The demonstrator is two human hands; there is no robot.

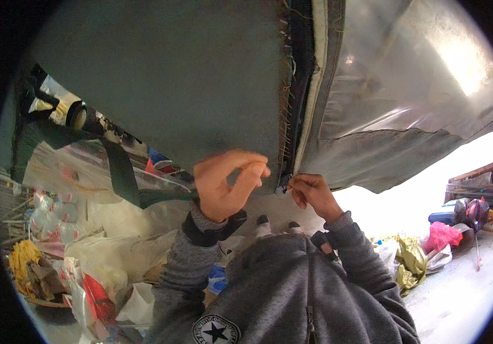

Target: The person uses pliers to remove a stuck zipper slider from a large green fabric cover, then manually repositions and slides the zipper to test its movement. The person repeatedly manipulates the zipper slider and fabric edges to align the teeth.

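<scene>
Fingers of my right hand (310,192) pinch a frayed seam edge (288,143) at frame centre, steadying it; left hand (226,183) fingertips pinch together beside the green fabric (172,74).

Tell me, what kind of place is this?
Probably an outdoor scrap or recycling yard: heaped plastic bags, a pink bag on bare ground, and a big dark green fabric sheet the hands work on.

pink bag (442,235) right | yellow bundle (21,256) left | blue barrel (442,217) behind bag
</scene>
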